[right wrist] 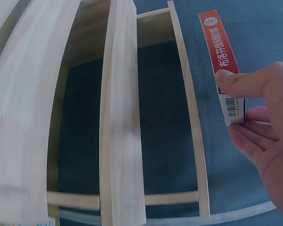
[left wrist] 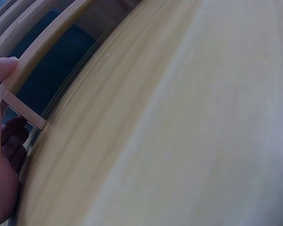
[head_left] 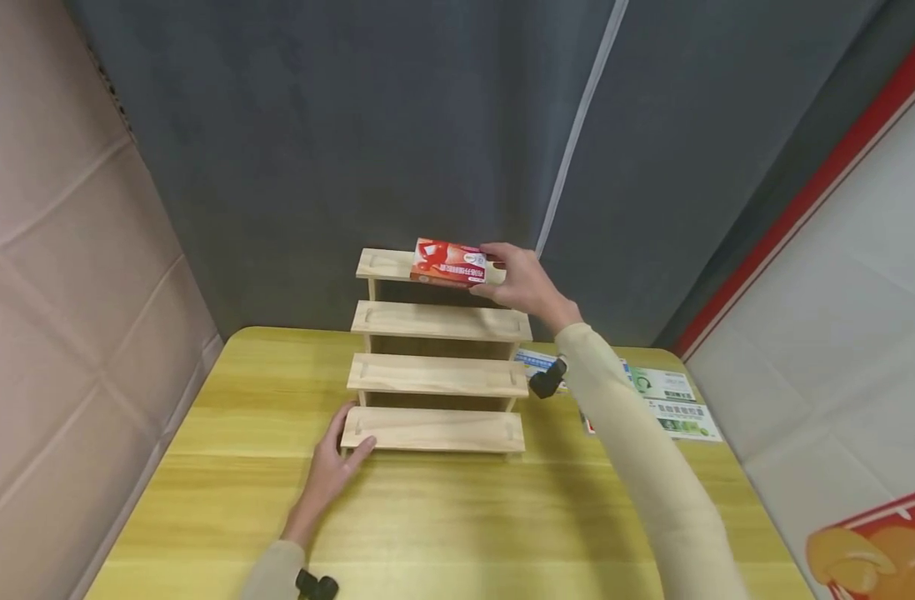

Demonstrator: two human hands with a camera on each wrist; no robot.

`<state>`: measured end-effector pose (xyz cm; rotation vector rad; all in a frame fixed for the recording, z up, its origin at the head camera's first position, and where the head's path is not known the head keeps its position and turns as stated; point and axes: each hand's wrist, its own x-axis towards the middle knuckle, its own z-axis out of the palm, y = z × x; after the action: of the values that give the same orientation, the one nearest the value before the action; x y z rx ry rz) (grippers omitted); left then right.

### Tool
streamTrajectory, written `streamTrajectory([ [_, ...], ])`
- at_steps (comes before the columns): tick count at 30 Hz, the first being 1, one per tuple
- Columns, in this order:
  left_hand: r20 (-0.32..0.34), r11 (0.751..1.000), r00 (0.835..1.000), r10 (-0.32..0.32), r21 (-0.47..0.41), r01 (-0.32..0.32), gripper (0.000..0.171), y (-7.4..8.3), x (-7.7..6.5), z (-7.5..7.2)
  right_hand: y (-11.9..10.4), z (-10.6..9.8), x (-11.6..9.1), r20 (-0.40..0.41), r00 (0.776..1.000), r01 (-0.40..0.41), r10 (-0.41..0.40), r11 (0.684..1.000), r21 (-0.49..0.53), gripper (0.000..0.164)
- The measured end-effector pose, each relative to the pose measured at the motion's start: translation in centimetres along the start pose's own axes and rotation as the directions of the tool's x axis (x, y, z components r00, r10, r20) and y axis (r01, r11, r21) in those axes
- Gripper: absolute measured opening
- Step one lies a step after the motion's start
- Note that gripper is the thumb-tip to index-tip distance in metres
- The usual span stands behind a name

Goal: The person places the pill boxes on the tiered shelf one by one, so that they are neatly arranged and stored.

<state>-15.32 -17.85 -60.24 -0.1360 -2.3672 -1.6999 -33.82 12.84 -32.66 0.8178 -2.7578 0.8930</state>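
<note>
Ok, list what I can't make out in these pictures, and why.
Parts of the boxes on the table: head view, covered by the right sleeve.
Small print on the red box: head view, too small.
Part of the left hand and stepped rack: left wrist view, cut off by the left edge.
Part of the right hand: right wrist view, cut off by the right edge.

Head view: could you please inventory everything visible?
Table: one, yellow, centre
Rack: one, pale wood, on table
Box: one, red, at rack's top
Packets: several (partly hidden), mostly white, table's right
Backdrop: one, dark grey, behind
Strip: one, pale, on backdrop
Walls: two, beige left, white right
Picture: one, red, orange, lower right
Wrist devices: two, black, wrists
Sleeves: two, cream, forearms
Left hand: one, bare, at rack's lower left
Right hand: one, bare, grip on box
</note>
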Motion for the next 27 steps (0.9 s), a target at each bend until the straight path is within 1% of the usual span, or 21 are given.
streamTrajectory([
  [8,0.003,1.0,1.0,0.01,0.021,-0.01,0.076,-0.2,-0.1,0.4,-0.7,1.2,1.8,0.037,0.999,-0.028,0.027,1.0,0.014,0.072],
  [11,0.005,1.0,1.0,0.018,0.001,-0.018,0.077,-0.2,-0.2,0.6,-0.9,1.5,2.2,0.045,0.998,-0.036,0.035,0.999,0.007,0.073],
  [14,0.003,1.0,1.0,0.015,-0.014,-0.015,0.077,-0.2,-0.2,0.6,-1.0,1.9,2.8,0.048,0.998,-0.041,0.041,0.999,0.009,0.073],
  [20,-0.004,1.0,1.0,0.0,0.002,0.0,0.077,0.1,-0.1,0.7,-1.4,2.6,4.1,0.059,0.997,-0.049,0.048,0.999,0.019,0.071],
  [27,0.001,1.0,1.0,0.009,0.002,-0.009,0.077,0.3,-0.1,1.0,-2.0,3.3,4.7,0.092,0.994,-0.063,0.064,0.998,-0.01,0.071],
])
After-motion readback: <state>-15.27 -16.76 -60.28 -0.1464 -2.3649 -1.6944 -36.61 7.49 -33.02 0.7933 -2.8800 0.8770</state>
